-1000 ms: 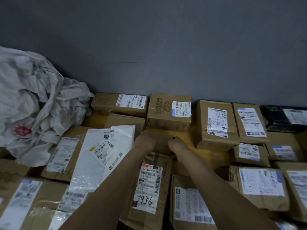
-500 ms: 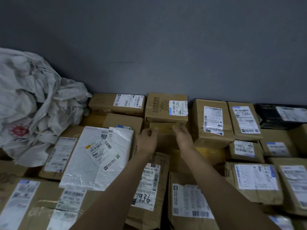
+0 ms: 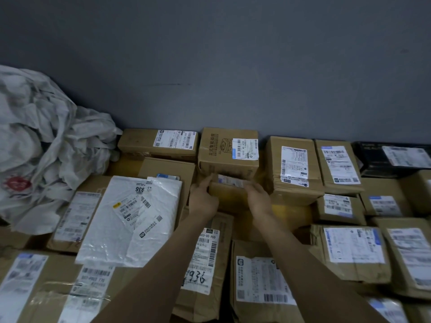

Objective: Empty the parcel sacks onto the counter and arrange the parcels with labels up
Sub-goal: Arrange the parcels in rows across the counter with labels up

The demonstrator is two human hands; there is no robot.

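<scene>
1. While the left hand (image 3: 202,201) is curling round one end of the small brown box (image 3: 227,197) and the right hand (image 3: 258,201) is pinching the other end, the box is sitting tipped between them, low over the counter (image 3: 289,210).
2. Along the box's far top edge a pale strip (image 3: 231,180) is showing; it is blurred, but it is probably the label.
3. Rolling the box well is calling for both grips to be staying out at the ends, so that no finger is covering the label face as it is turning upward.
4. Just beyond the grip a printed carton (image 3: 227,150) is standing close, so rolling toward the person is looking safer than pushing away.
5. Right of the grip a bare yellow patch of counter is offering a landing spot; left of the grip a white mailer (image 3: 130,217) is lying label up.
</scene>
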